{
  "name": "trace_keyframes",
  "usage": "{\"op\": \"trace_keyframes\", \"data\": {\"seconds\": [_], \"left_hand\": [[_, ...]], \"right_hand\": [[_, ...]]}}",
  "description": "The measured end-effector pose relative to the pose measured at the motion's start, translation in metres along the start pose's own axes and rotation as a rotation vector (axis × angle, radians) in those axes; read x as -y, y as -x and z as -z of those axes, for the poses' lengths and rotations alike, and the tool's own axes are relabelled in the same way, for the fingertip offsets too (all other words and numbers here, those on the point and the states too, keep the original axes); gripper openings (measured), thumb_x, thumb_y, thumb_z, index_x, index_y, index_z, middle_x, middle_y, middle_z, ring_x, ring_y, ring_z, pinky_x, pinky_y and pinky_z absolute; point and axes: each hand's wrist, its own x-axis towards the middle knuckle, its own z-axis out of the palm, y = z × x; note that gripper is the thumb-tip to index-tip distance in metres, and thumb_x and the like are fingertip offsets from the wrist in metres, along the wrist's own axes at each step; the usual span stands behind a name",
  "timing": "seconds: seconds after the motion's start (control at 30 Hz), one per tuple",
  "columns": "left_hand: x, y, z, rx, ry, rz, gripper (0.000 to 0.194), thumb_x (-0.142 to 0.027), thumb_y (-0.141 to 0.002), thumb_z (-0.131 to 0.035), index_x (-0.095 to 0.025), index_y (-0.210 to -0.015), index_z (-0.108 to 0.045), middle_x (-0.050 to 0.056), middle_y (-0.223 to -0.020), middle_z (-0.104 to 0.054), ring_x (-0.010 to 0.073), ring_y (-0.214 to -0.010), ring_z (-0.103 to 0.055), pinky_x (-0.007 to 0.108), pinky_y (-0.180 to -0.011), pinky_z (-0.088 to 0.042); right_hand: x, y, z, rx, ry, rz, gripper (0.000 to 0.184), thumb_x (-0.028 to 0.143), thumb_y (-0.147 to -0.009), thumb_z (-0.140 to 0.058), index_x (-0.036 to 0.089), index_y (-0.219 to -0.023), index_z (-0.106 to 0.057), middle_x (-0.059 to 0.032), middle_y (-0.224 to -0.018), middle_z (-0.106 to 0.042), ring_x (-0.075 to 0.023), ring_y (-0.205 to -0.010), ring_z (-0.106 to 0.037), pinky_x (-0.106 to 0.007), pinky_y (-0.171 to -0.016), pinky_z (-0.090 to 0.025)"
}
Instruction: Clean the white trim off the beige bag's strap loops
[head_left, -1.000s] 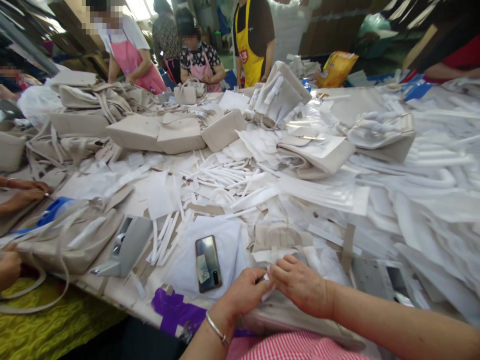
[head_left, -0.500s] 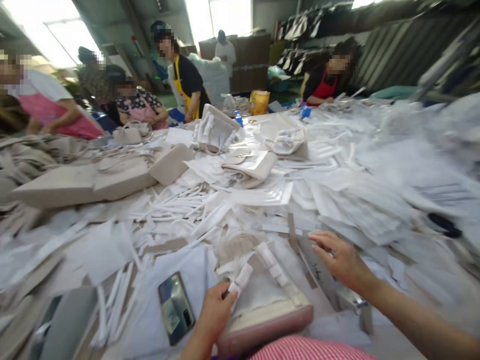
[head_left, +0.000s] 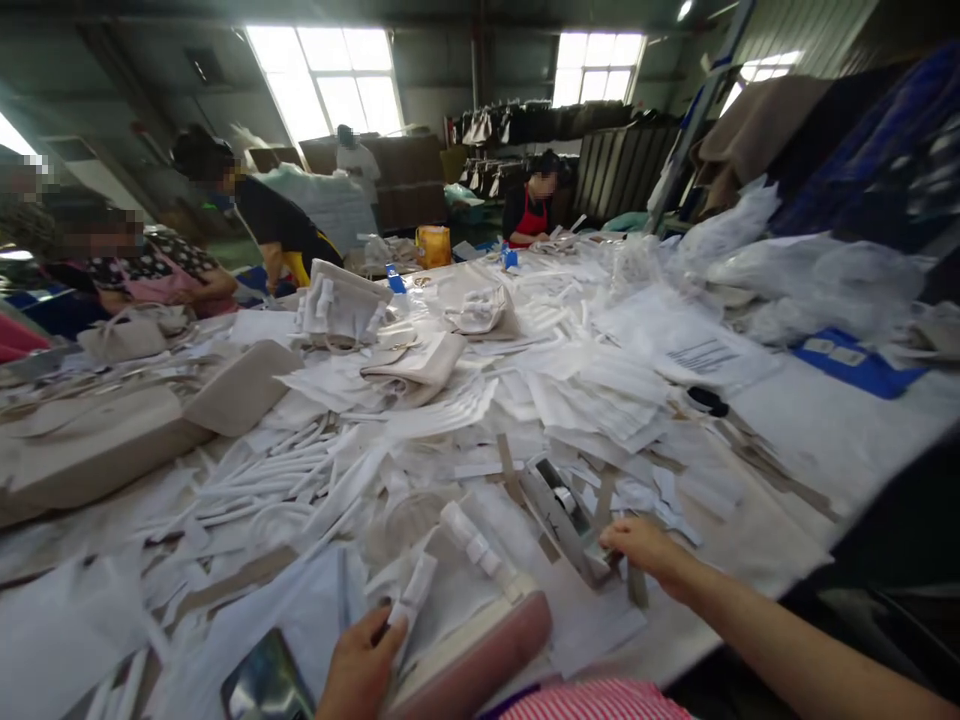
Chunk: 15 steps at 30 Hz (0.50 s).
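While your left hand (head_left: 360,665) pinches a white wrapped handle (head_left: 415,595) of the beige bag (head_left: 480,640) lying at the near edge of the table (head_left: 825,440), your right hand (head_left: 641,545) reaches out to the grey tape dispenser (head_left: 562,510) just beyond the bag. Your left fingers are closed on that handle, thumb pressed against its lower end. Your right fingers rest curled on the near end of the dispenser, touching it; whether they actually grip it you cannot tell from here. The bag's second wrapped handle (head_left: 476,545) lies across its top, tilted toward the dispenser. A phone (head_left: 262,685) lies face up just left of your left hand. White paper strips (head_left: 285,470) and sheets litter the table, with more beige bags (head_left: 240,385) farther left, where other people work
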Motion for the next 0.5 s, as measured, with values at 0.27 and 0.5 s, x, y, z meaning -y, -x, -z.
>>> {"op": "trace_keyframes", "data": {"seconds": [0.27, 0.5], "left_hand": [[0.006, -0.004, -0.001, -0.046, -0.041, 0.001, 0.051, -0.056, -0.075, -0.050, -0.020, -0.098, -0.078, 0.003, -0.105, -0.079, 0.0309, -0.106, -0.071, 0.035, -0.093, -0.055], [0.011, -0.005, -0.008, -0.157, -0.107, -0.026, 0.042, -0.051, -0.077, -0.053, -0.022, -0.095, -0.077, 0.006, -0.108, -0.078, 0.0293, -0.107, -0.071, 0.035, -0.098, -0.053]], "right_hand": [[0.006, 0.025, 0.018, -0.022, -0.036, 0.100, 0.024, 0.041, -0.066, -0.060, 0.019, -0.056, -0.063, -0.0078, -0.083, -0.072, -0.0232, -0.085, -0.065, -0.030, -0.076, -0.048], [-0.042, 0.052, -0.002, 0.008, -0.113, -0.246, 0.030, 0.050, -0.067, -0.056, 0.021, -0.063, -0.055, -0.0004, -0.054, -0.058, -0.0102, -0.041, -0.041, -0.023, -0.042, -0.019]]}}
